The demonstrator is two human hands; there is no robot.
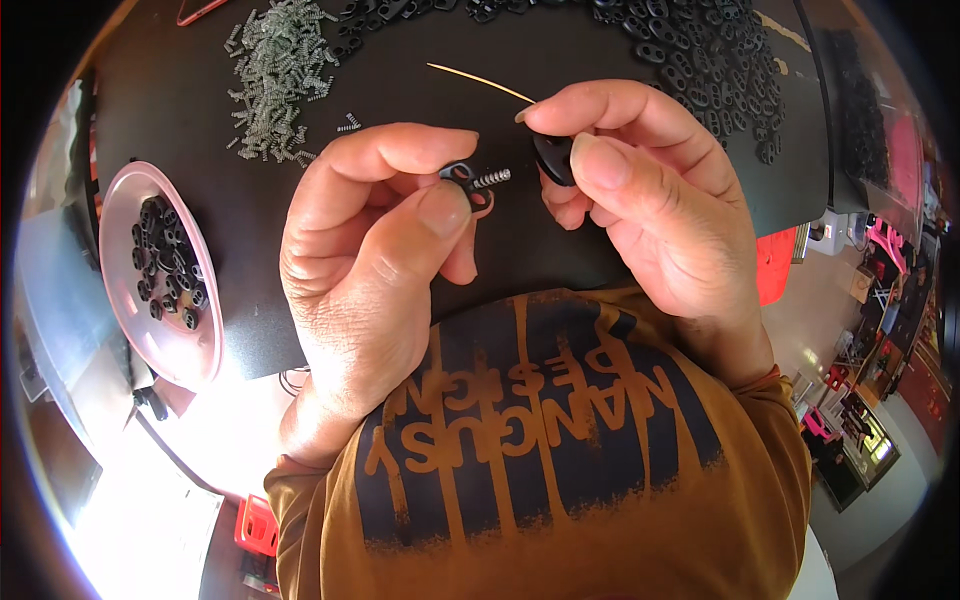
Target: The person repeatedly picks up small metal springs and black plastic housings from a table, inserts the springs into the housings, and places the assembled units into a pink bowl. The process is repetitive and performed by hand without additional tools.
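At ten o'clock a black clip [457, 172] is pinched by the left hand [362, 235], its spring [491, 179] jutting toward three, while a black piece [553, 161] is pinched by the right hand [668, 195] at two; the spring might be lost if knocked sideways.

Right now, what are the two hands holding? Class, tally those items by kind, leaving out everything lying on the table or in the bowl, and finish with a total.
Black plastic pieces: 2
Metal spring: 1
Thin pale stick: 1
Total: 4
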